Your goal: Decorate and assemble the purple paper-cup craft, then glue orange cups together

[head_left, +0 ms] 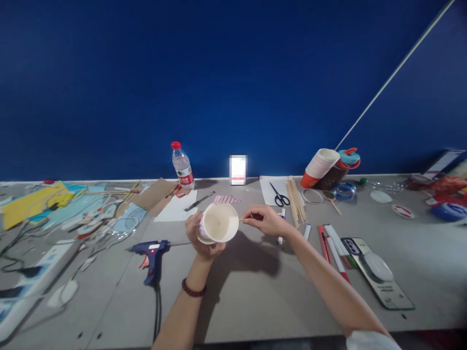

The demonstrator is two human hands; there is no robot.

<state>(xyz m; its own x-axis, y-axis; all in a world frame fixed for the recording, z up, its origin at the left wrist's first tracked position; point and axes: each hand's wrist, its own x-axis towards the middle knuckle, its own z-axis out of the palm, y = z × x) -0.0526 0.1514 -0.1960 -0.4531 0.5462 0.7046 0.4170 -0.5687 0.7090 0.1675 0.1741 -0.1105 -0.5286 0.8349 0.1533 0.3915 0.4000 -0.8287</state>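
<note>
My left hand (204,240) is wrapped around a paper cup (219,223), tilted so that its pale inside faces me. A purplish pattern shows on the cup's outer side, and a second round rim shows below its lower left edge. At the cup's right side, my right hand (264,219) pinches a thin light stick (241,220). The stick's tip meets the cup rim; whether it passes through the wall I cannot tell. Just behind the cup lies a pink striped paper piece (226,199). A blue glue gun (153,252) rests left of my left hand.
Scissors (279,196) and wooden sticks (295,199) lie behind my right hand. A water bottle (183,167), a utility knife (200,200) and a lit screen (238,170) are at the back. Stacked cups (321,165), markers (335,250) and a phone (379,274) are rightward; a power strip (36,287) is left.
</note>
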